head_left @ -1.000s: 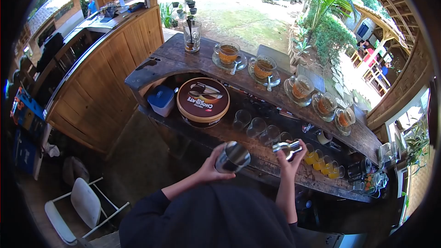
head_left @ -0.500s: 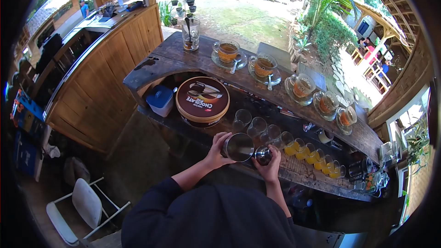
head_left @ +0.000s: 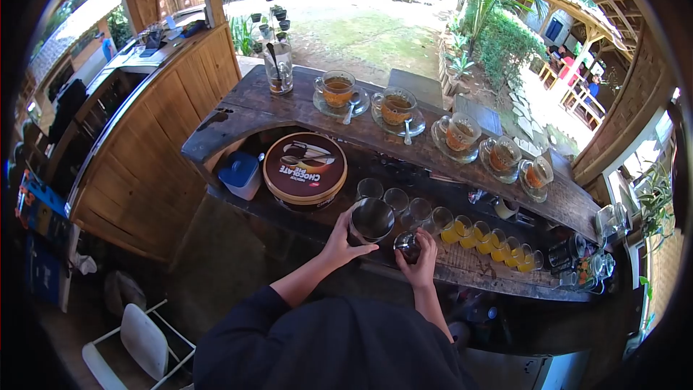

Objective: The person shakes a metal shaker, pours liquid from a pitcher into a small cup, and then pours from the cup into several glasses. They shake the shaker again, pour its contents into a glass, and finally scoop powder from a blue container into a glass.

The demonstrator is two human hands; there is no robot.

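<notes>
My left hand (head_left: 339, 245) is wrapped round the side of a wide metal cup (head_left: 372, 221), whose dark open mouth faces me. Just to its right, my right hand (head_left: 421, 258) grips a smaller shiny metal piece (head_left: 407, 246), apart from the cup. Both are held over the near edge of the dark wooden counter (head_left: 469, 272). Behind them stands a row of glasses; the ones nearest my hands look empty, and several further right hold yellow liquid (head_left: 482, 237).
A round chocolate pie tin (head_left: 304, 168) and a blue-lidded container (head_left: 240, 175) sit on the lower shelf. Cups of tea on saucers (head_left: 338, 88) line the raised ledge, beside a tall glass mug (head_left: 279, 68). A white chair (head_left: 143, 339) stands at lower left.
My hands have drawn slightly apart, widening the gap between the cup and the smaller piece. The whole view has shifted a little.
</notes>
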